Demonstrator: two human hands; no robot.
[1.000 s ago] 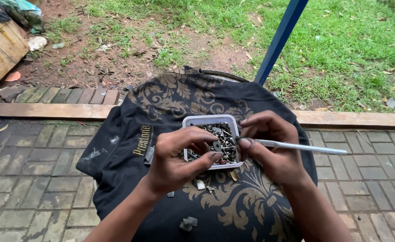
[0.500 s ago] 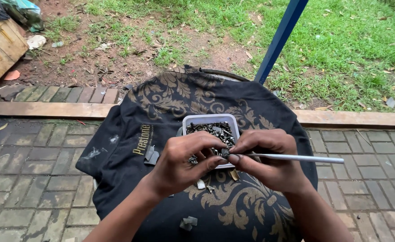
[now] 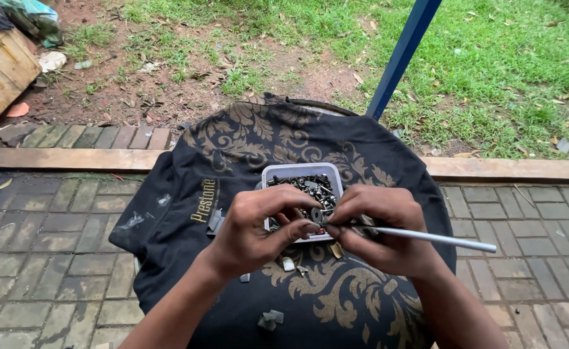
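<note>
Frame centre: left hand [image 3: 258, 226] pinches small dark washer [image 3: 315, 215], right hand [image 3: 381, 226] grips thin silver metal rod [image 3: 436, 238], both over white plastic tub [image 3: 297, 172] so parts drop in

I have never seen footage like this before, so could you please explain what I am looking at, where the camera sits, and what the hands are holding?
There is no machine here: the view comes from a camera worn on a person's head, looking down at their own two bare hands. The work surface is a round top draped with a black cloth that has a gold pattern, standing on brick paving beside grass. On the cloth sits a small white tray full of small dark metal parts, with a few loose bits lying near it. The right hand holds a thin metal rod. The left hand pinches a small ring-shaped washer at the rod's end.
</note>
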